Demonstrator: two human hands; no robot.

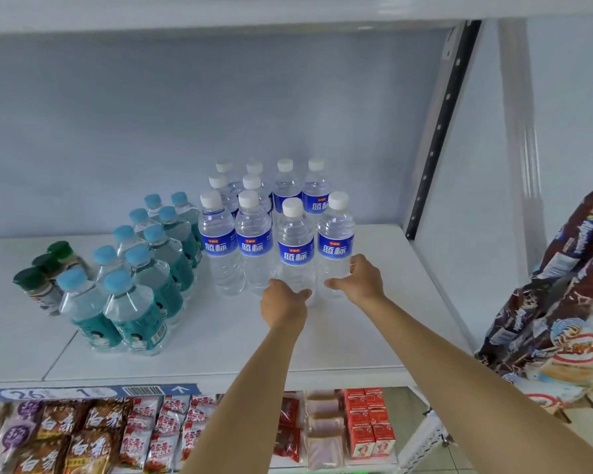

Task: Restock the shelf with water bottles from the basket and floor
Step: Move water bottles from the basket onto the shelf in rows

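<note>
Bottles, blue label: two front ones on shelf (374, 323), my left hand (283, 302) curled round one bottle (295, 249), my right hand (362, 278) round its neighbour (335, 241). Risk: a careless push likely topples the close-packed rows (250, 200) behind.

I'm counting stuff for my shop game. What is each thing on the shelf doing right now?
White-cap bottles: upright, capped, in rows.
Front two white-cap bottles: upright, one in each hand.
Blue-cap bottles: upright, capped, two columns.
Green-cap bottles: upright, capped, far left.
Left hand: gripping a bottle's base.
Right hand: gripping a bottle's base.
</note>
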